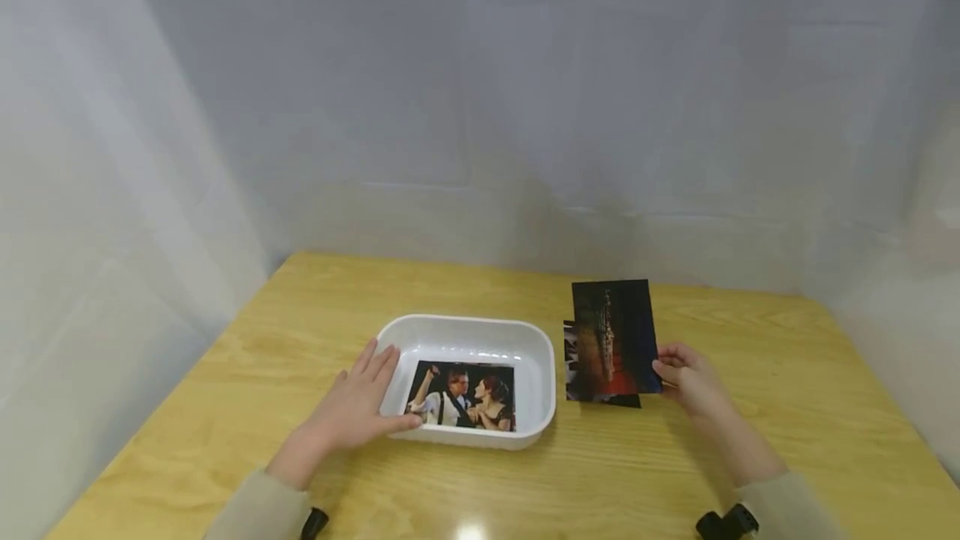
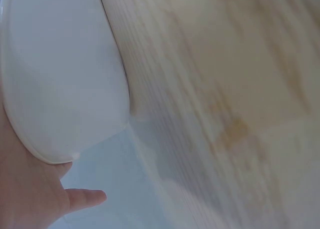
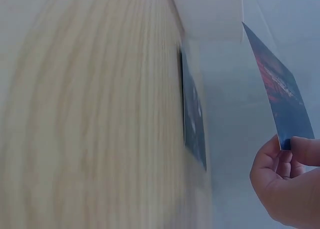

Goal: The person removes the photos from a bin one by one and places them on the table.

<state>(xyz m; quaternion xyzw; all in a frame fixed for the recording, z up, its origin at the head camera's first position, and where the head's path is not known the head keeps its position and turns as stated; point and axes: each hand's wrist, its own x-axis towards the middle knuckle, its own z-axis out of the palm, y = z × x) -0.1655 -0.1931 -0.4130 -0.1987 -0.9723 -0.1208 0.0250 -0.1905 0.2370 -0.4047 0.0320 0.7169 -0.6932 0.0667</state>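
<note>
My left hand rests on the left end of a white rectangular dish, fingers spread over the rim and thumb along the near edge. Inside the dish lies a photo of two people. In the right part of the head view, my right hand pinches a dark photo by its lower right corner, between thumb and fingers. The right wrist view shows this dark photo raised above the table. Partly hidden beneath it, another photo lies on the table; its edge shows in the right wrist view too.
The wooden table carries the dish at its middle. Pale cloth hangs behind the table and along both sides. Black bands are on both wrists, over light sleeves.
</note>
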